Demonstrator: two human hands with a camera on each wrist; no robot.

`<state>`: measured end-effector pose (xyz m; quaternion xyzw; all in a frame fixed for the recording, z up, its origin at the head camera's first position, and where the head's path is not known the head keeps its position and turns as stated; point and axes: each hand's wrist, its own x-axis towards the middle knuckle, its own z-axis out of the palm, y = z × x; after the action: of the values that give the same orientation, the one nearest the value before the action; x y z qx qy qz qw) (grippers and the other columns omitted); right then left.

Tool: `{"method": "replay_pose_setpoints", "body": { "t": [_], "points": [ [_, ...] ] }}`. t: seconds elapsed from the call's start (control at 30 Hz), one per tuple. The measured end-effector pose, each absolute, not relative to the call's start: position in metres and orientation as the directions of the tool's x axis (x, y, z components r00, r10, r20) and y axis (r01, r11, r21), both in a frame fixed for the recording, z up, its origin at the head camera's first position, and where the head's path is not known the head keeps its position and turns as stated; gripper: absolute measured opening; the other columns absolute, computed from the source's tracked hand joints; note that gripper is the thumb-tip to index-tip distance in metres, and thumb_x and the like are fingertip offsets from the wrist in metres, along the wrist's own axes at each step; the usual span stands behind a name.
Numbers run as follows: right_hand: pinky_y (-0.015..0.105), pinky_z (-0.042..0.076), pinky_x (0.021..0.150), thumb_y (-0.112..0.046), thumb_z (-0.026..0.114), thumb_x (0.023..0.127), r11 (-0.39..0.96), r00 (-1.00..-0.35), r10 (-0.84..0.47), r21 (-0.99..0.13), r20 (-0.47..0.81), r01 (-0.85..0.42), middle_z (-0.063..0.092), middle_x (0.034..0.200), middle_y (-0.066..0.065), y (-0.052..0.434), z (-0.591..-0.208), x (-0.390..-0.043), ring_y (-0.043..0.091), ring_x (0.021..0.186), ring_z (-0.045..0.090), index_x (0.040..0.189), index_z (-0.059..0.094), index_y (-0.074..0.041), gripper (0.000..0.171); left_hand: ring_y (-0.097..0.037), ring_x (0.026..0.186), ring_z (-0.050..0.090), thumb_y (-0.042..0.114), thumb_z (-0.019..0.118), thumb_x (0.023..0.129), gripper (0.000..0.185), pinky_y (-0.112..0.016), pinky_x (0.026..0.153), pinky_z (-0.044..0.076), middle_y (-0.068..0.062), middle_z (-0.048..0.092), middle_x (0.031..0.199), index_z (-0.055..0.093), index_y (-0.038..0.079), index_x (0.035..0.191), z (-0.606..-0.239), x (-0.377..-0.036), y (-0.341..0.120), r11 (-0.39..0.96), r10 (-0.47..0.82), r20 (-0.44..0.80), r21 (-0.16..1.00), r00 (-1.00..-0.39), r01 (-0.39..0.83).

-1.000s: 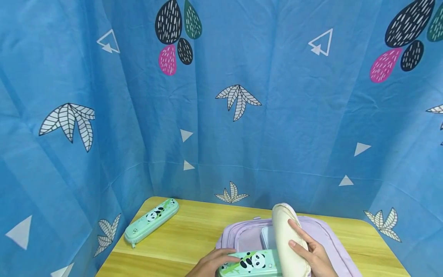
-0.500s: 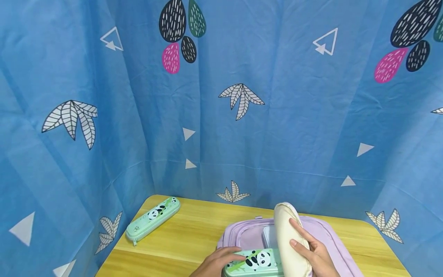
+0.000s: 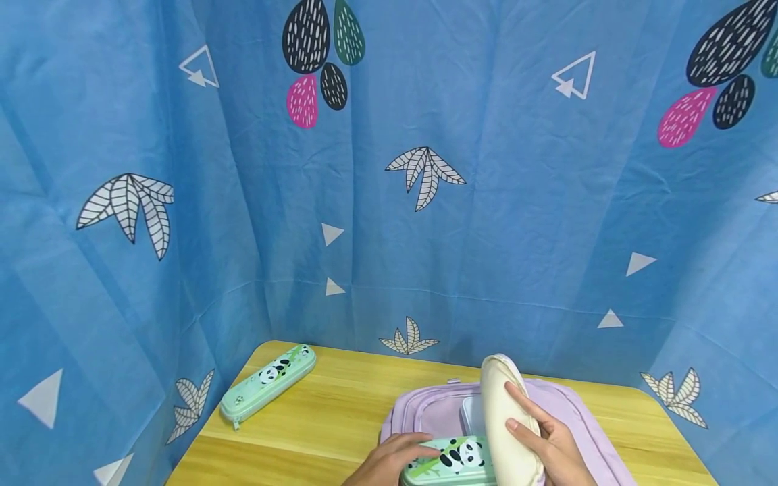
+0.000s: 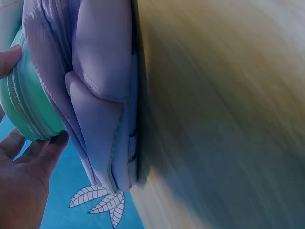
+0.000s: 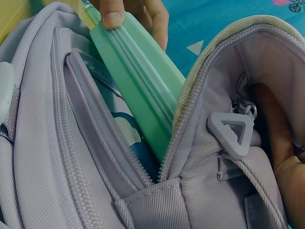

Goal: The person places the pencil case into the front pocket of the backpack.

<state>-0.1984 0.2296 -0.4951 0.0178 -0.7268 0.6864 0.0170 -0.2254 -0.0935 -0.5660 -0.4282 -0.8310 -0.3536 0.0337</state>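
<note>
At the left, on the wooden table [image 3: 340, 391], the left case [image 3: 269, 385] lies aslant near the left edge, panda print up, its zip tab at the near end. It is well apart from both hands.

To the right and nearer, the left hand [image 3: 389, 462] grasps the held case [image 3: 462, 459], also green with pandas: thumb on one face, fingers on the opposite one. That case sits tilted, its right end between the zipped edges of an open pocket in the lilac bag [image 3: 577, 432]; its left end stands outside.

Just beyond it, within the pocket, a pale blue item [image 3: 473, 415] shows in part; I cannot tell what it is.

Next, the cream-faced flap [image 3: 510, 425] is raised and curled over the held case's right end. The right hand [image 3: 550, 439] grips it, thumb and forefinger on the cream face. A triangular pull [image 5: 236, 148] hangs beside the flap.

Blue curtain [image 3: 401, 256] stands behind everything.
</note>
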Motion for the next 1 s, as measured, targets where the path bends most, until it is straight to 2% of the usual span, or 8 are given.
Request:
{"method": "replay_pose_setpoints", "body": {
  "t": [0.2,0.43,0.77,1.0],
  "points": [
    [0.032,0.067,0.087,-0.01,0.064,0.109,0.073,-0.995,-0.011,-0.993,0.098,-0.098,0.029,0.172,0.027,0.228,-0.495,-0.198,-0.005,0.118,0.065,0.166,0.044,-0.006,0.06,-0.02,0.142,0.058,0.049,0.086,0.094,0.066,-0.039,0.111,0.056,-0.007,0.059,0.159,0.063,0.029,0.152,-0.562,-0.224,-0.086,0.403,0.694,0.313,0.578,-0.648,0.71],
    [0.028,0.065,0.09,-0.013,0.067,0.109,0.086,-0.996,-0.014,-0.993,0.083,-0.084,0.027,0.175,0.024,0.228,-0.492,-0.197,-0.014,0.12,0.059,0.166,0.045,-0.007,0.061,-0.02,0.141,0.06,0.05,0.087,0.093,0.066,-0.037,0.11,0.058,-0.006,0.061,0.157,0.063,0.028,0.151,-0.559,-0.224,-0.075,0.423,0.698,0.329,0.527,-0.636,0.737],
    [0.028,0.065,0.091,-0.013,0.067,0.109,0.079,-0.996,-0.024,-0.993,0.082,-0.084,0.026,0.175,0.025,0.228,-0.491,-0.197,-0.014,0.121,0.059,0.166,0.044,-0.007,0.062,-0.02,0.139,0.062,0.049,0.086,0.093,0.064,-0.037,0.109,0.058,-0.007,0.062,0.155,0.065,0.026,0.149,-0.56,-0.224,-0.065,0.412,0.693,0.368,0.504,-0.62,0.76],
    [0.027,0.065,0.091,-0.015,0.066,0.109,0.087,-0.998,-0.017,-0.994,0.066,-0.067,0.025,0.176,0.027,0.231,-0.489,-0.196,-0.013,0.119,0.06,0.167,0.044,-0.008,0.062,-0.02,0.141,0.059,0.053,0.083,0.095,0.063,-0.039,0.111,0.057,-0.003,0.059,0.158,0.063,0.031,0.15,-0.562,-0.222,-0.066,0.431,0.671,0.331,0.553,-0.663,0.713]
  ]
}}
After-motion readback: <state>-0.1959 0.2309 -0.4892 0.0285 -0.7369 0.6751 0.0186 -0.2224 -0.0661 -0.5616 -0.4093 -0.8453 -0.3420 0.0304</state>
